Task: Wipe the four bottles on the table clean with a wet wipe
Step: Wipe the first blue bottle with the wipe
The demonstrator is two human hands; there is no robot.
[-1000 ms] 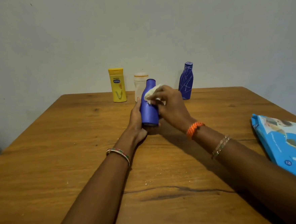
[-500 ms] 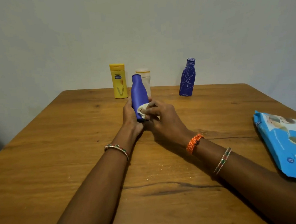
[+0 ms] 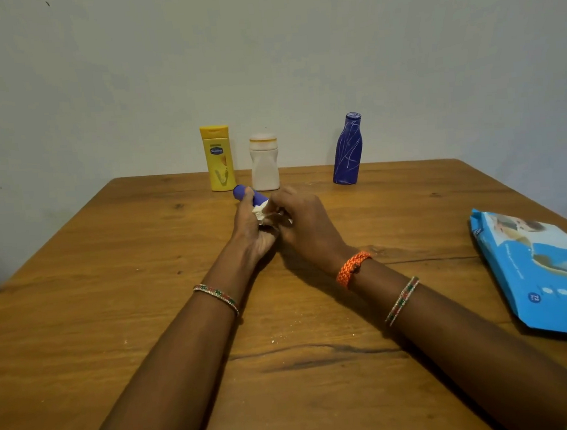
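My left hand (image 3: 251, 232) grips a plain blue bottle (image 3: 245, 194) that is tipped far over, its neck pointing away and to the left; most of its body is hidden by my hands. My right hand (image 3: 304, 226) presses a crumpled white wet wipe (image 3: 262, 213) against the bottle's lower part. At the table's far edge stand three upright bottles: a yellow lotion bottle (image 3: 218, 159), a white bottle (image 3: 264, 164) with a pale cap, and a blue bottle with white scribble lines (image 3: 347, 151).
A blue pack of wet wipes (image 3: 544, 270) lies flat at the right edge of the wooden table (image 3: 79, 296). A plain wall rises behind the far edge. A dark crack runs across the tabletop near me.
The blue bottle went from upright in my left hand to tipped far over, neck away. My right hand with the wipe slid from its top down to its lower part.
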